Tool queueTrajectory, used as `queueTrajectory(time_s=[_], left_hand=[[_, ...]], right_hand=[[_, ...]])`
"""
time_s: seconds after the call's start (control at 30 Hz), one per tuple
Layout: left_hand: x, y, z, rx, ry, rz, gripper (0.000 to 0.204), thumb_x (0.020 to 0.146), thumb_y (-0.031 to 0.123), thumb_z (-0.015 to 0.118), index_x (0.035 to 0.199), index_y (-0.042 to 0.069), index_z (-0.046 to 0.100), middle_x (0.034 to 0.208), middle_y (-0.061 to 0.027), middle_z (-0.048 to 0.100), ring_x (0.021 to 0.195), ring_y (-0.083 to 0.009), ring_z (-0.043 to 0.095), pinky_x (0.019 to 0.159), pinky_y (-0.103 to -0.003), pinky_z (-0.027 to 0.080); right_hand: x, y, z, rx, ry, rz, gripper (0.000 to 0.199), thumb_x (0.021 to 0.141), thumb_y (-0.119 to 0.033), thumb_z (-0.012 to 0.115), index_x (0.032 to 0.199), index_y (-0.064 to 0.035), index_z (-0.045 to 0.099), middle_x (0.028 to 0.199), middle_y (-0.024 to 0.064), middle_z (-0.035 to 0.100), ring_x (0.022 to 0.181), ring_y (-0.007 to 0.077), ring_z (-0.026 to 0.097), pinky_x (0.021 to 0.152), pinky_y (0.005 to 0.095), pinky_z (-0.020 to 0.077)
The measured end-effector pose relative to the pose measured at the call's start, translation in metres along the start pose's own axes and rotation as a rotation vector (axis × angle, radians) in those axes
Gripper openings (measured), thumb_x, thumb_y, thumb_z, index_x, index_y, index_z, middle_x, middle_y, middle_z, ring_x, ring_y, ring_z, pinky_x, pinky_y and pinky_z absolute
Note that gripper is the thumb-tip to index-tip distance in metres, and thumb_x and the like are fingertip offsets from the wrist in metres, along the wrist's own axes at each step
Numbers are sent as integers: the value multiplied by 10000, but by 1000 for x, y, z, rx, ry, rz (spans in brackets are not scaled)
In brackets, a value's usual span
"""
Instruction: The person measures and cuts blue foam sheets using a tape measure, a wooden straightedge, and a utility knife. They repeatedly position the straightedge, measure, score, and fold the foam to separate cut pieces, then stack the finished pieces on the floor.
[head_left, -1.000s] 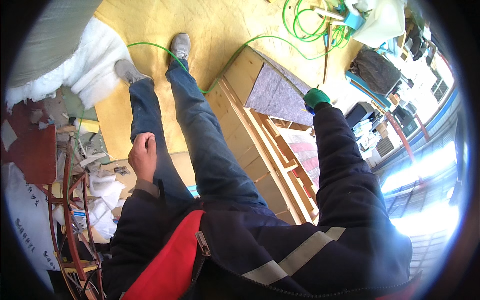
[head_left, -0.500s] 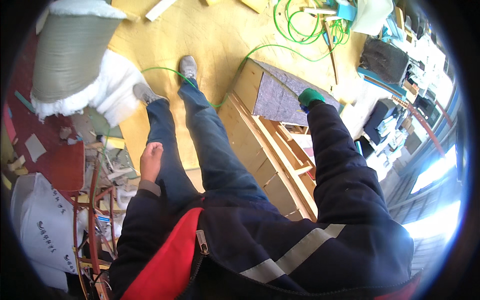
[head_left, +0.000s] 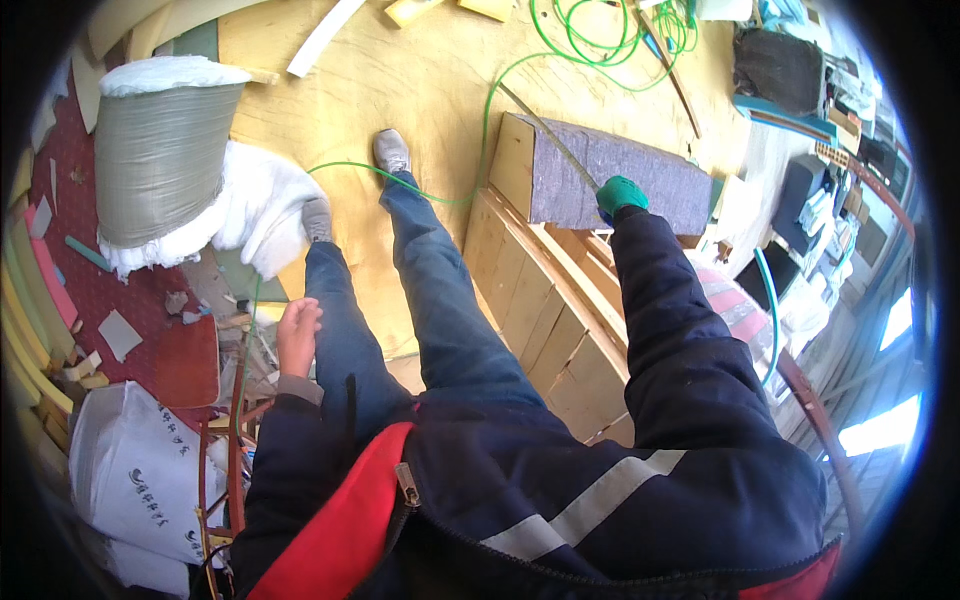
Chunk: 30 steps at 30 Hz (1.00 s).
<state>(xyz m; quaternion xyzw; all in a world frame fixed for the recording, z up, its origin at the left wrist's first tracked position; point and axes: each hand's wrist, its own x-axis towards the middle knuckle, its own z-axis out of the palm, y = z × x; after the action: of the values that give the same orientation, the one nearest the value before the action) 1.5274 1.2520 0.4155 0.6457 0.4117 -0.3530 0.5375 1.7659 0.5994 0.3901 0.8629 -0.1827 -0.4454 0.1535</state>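
My right hand (head_left: 622, 194), in a green glove, is closed around a tape measure, of which a bit of blue shows at the palm. Its thin blade (head_left: 556, 141) runs out from the hand toward the far left, across the purple-grey fabric top of a wooden frame (head_left: 570, 180) and past its edge. My bare left hand (head_left: 298, 338) hangs beside my left thigh, its fingers loosely bent and nothing visible in them. The frame's plank side (head_left: 525, 305) stands just right of my legs.
A grey roll with white wadding (head_left: 170, 160) stands at the left, near my foot. A green hose (head_left: 487, 130) crosses the yellow floor close to my shoes. White printed sacks (head_left: 135, 480) and wood scraps lie lower left. A dark padded piece (head_left: 780, 72) is far right.
The view has shifted, and more of the left side and the frame's top now shows. The tape blade reaches farther beyond the frame's edge. My right hand keeps its grip.
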Motion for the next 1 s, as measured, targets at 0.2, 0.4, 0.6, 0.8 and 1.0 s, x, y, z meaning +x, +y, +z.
queueTrajectory(time_s=[0.2,0.4,0.6,0.8,1.0], left_hand=[[6,5,-15,165,-175,31,246,1032,235,669,1138,18,711,961,-48,713,806,-133,642,766,-296,532],[-27,108,-61,632,-303,413,294,1016,260,695,1093,-23,722,950,-150,748,884,-220,693,852,-370,547],[-154,193,-18,742,-671,545,190,1049,178,680,1129,13,731,961,-18,695,878,-110,607,822,-279,510],[-327,186,91,840,-1078,974,384,997,72,661,1374,2,635,1269,-118,654,1172,-236,639,1041,-360,499],[-491,59,220,917,-1303,978,372,1020,32,594,1382,-44,636,1326,-171,678,1221,-266,652,1060,-371,495]], right_hand=[[-64,-10,55,121,-121,-447,244,959,-221,666,1055,-77,839,1043,234,790,857,327,806,727,438,634],[-276,-114,123,2213,-568,98,258,983,-161,678,1043,66,783,905,160,750,754,277,744,677,366,619],[-477,-150,81,2039,-142,-319,268,1016,-241,700,1100,-7,799,1025,47,776,874,142,712,763,309,579],[-631,-79,65,2411,54,-468,346,1058,-339,679,1226,-42,740,971,27,734,909,115,681,720,310,568],[-742,33,209,2489,714,-485,366,1077,-277,673,1367,-58,706,1010,43,763,874,88,679,722,287,580]])
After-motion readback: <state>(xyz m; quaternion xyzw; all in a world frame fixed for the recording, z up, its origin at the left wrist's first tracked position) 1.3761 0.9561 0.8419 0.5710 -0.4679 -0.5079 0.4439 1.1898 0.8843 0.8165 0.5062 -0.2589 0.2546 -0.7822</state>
